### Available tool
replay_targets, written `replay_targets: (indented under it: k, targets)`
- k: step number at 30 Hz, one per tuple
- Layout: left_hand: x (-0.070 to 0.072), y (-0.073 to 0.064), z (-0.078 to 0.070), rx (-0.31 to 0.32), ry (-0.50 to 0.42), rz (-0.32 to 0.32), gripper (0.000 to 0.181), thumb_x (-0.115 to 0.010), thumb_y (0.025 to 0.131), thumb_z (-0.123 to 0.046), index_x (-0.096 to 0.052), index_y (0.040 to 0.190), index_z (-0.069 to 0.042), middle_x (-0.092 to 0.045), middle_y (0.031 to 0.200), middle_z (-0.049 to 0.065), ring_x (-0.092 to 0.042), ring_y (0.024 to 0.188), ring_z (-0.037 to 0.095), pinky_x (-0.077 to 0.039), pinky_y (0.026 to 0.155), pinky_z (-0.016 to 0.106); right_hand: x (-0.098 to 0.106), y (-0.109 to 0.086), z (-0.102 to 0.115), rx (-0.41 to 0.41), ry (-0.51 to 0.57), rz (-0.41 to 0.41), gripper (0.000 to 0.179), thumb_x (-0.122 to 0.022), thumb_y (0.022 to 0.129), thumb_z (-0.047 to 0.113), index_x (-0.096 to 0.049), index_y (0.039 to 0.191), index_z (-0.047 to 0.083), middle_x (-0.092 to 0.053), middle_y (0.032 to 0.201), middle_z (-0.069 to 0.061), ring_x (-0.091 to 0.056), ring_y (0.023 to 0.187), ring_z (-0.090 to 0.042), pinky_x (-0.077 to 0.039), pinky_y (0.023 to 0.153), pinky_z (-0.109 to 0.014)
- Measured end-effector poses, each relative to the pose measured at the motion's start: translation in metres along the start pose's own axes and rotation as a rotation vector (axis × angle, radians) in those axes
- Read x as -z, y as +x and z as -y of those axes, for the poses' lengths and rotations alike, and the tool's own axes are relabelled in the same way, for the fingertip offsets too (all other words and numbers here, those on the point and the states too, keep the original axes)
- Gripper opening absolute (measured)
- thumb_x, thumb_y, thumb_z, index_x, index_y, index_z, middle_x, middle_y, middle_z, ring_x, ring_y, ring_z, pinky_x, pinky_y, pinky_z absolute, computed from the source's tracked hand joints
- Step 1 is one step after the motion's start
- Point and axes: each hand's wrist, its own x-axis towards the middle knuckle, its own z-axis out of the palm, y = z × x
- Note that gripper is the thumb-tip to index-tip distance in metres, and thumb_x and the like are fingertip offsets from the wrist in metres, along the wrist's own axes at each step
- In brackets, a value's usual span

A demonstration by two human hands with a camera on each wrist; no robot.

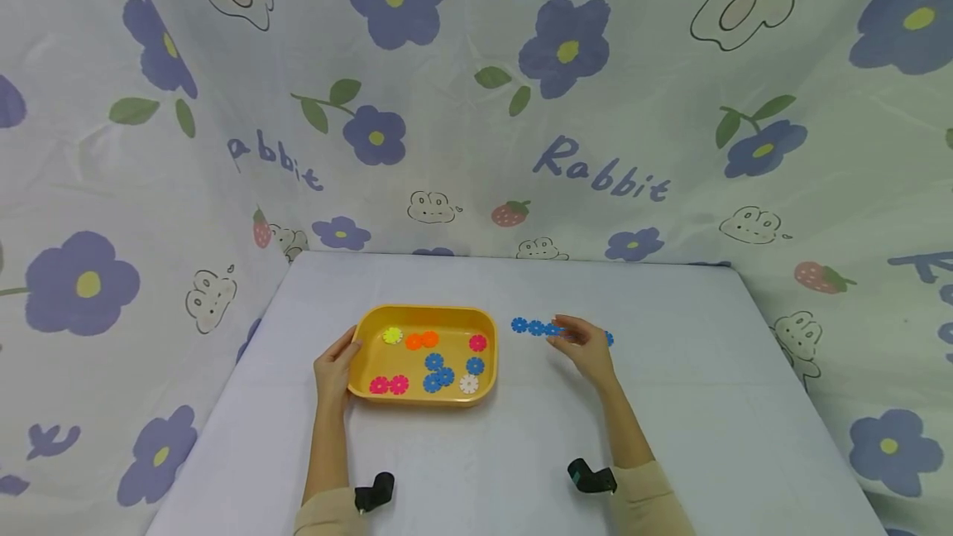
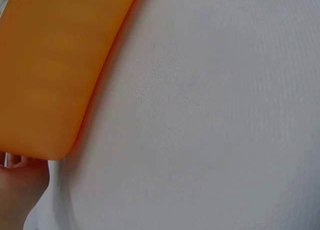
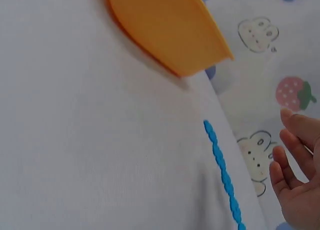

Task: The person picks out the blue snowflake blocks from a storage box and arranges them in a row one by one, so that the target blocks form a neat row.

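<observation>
On the table lies a row of linked blue snowflake discs, partly hidden behind my right hand in the head view. The right wrist view shows the blue chain edge-on and the right hand apart from it, with loosely bent fingers and nothing between them. At the left end of a yellow tray, my left hand grips the wall, thumb at the rim. Inside the tray are loose and joined discs: pink, orange, yellow, blue and white.
A white cloth covers the table. Patterned curtain with flowers and rabbits rises behind and along both sides. A black wrist camera mount is at the left sleeve and another black mount at the right sleeve.
</observation>
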Motion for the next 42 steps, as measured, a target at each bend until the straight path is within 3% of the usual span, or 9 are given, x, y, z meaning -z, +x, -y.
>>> replay_targets:
  k: [5, 8, 11, 17, 25, 30, 38, 42]
  targets:
    - [0.0, -0.001, -0.001, -0.003, -0.002, -0.011, 0.045, -0.063, 0.091, -0.016, -0.053, 0.133, -0.004, -0.062, 0.123, -0.009, -0.056, 0.105, -0.002, -0.043, 0.099, 0.021, -0.028, 0.005, 0.024, -0.029, 0.001, 0.093, 0.039, -0.071, 0.08, -0.002, -0.06, 0.116, -0.011, -0.062, 0.111, -0.029, -0.061, 0.093, -0.036, -0.054, 0.081, -0.021]
    - [-0.001, -0.001, 0.0, -0.009, -0.005, -0.009, 0.045, -0.064, 0.09, -0.016, -0.053, 0.132, -0.003, -0.065, 0.112, -0.015, -0.057, 0.103, -0.003, -0.044, 0.098, 0.021, -0.045, 0.008, 0.038, -0.052, 0.007, 0.149, 0.038, -0.07, 0.081, -0.001, -0.06, 0.117, -0.009, -0.062, 0.112, -0.029, -0.06, 0.095, -0.04, -0.055, 0.083, -0.024]
    - [-0.001, 0.0, 0.0, -0.008, -0.003, -0.007, 0.045, -0.064, 0.09, -0.016, -0.054, 0.132, -0.002, -0.064, 0.116, -0.012, -0.057, 0.105, -0.001, -0.044, 0.099, 0.022, -0.061, 0.012, 0.046, -0.049, 0.019, 0.194, 0.038, -0.07, 0.082, -0.001, -0.06, 0.117, -0.009, -0.062, 0.112, -0.029, -0.061, 0.094, -0.038, -0.055, 0.084, -0.027]
    - [-0.002, -0.002, -0.001, 0.002, 0.011, -0.007, 0.045, -0.063, 0.091, -0.016, -0.053, 0.133, -0.004, -0.054, 0.134, 0.005, -0.053, 0.116, 0.008, -0.042, 0.101, 0.022, -0.095, 0.02, 0.033, -0.052, 0.047, 0.257, 0.039, -0.072, 0.082, 0.006, -0.061, 0.117, -0.007, -0.063, 0.113, -0.024, -0.062, 0.089, -0.028, -0.055, 0.081, -0.024]
    - [-0.001, 0.0, 0.0, 0.002, 0.021, -0.017, 0.044, -0.063, 0.091, -0.016, -0.054, 0.133, -0.005, -0.057, 0.131, 0.001, -0.054, 0.114, 0.007, -0.044, 0.097, 0.019, -0.132, 0.025, 0.021, -0.045, 0.027, 0.367, 0.038, -0.074, 0.08, 0.007, -0.063, 0.115, -0.004, -0.065, 0.112, -0.015, -0.064, 0.092, -0.023, -0.055, 0.08, -0.023]
    - [-0.001, 0.0, 0.0, -0.002, 0.031, -0.019, 0.044, -0.063, 0.091, -0.016, -0.054, 0.132, -0.005, -0.055, 0.133, 0.004, -0.054, 0.113, 0.006, -0.044, 0.096, 0.018, -0.15, 0.027, 0.017, -0.022, 0.032, 0.435, 0.039, -0.073, 0.081, 0.006, -0.061, 0.116, -0.007, -0.064, 0.113, -0.022, -0.064, 0.095, -0.028, -0.056, 0.08, -0.025]
    - [0.001, 0.001, 0.001, -0.005, 0.02, -0.021, 0.045, -0.063, 0.091, -0.016, -0.053, 0.132, -0.003, -0.056, 0.132, 0.004, -0.053, 0.118, 0.009, -0.044, 0.095, 0.016, -0.169, 0.028, 0.01, -0.08, -0.188, 0.553, 0.04, -0.075, 0.079, 0.008, -0.063, 0.116, -0.004, -0.064, 0.109, -0.018, -0.062, 0.09, -0.026, -0.055, 0.079, -0.025]
    - [0.001, 0.001, 0.001, -0.007, 0.003, -0.023, 0.045, -0.064, 0.09, -0.015, -0.053, 0.132, -0.003, -0.062, 0.123, -0.008, -0.055, 0.111, 0.002, -0.045, 0.093, 0.014, -0.173, 0.028, 0.008, -0.118, -0.303, 0.565, 0.04, -0.078, 0.076, 0.011, -0.066, 0.113, 0.0, -0.065, 0.103, -0.012, -0.058, 0.085, -0.021, -0.053, 0.077, -0.026]
